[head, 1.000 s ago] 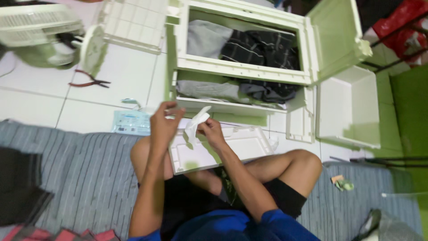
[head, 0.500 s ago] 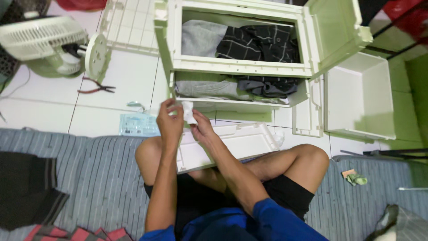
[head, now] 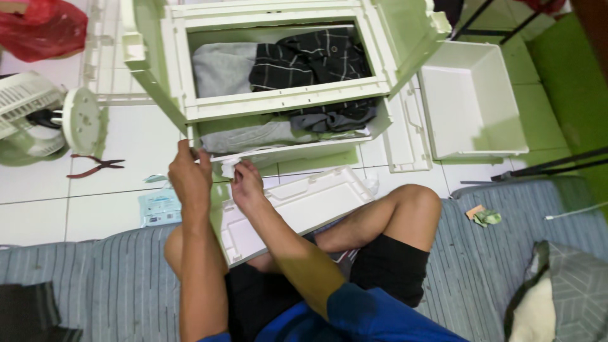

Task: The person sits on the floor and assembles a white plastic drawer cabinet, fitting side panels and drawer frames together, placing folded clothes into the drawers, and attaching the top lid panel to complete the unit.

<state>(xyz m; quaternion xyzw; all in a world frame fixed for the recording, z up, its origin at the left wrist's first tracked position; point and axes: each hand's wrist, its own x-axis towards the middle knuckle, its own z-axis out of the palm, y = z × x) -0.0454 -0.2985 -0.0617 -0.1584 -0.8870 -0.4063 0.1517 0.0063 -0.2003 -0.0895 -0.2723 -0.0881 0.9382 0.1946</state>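
Your left hand [head: 189,178] is curled at the lower front corner of a pale green plastic cabinet [head: 278,104], its fingers closed against the frame's edge. Your right hand [head: 246,187] sits just beside it, fingertips pinched on a small white plastic piece [head: 228,168] at that same lower rail; whether the piece is loose or joined to the frame cannot be told. Directly beneath both hands, a white plastic panel [head: 297,206] rests tilted across your crossed legs. Above the hands, the cabinet's two open compartments hold folded clothes [head: 285,63], grey and dark checked. To the right of your hands, well apart, a white drawer box [head: 472,104] lies on the tiled floor. To the left, red-handled pliers [head: 95,168] lie on the tiles near a white fan [head: 31,120]. You sit on a grey striped mat [head: 82,278].
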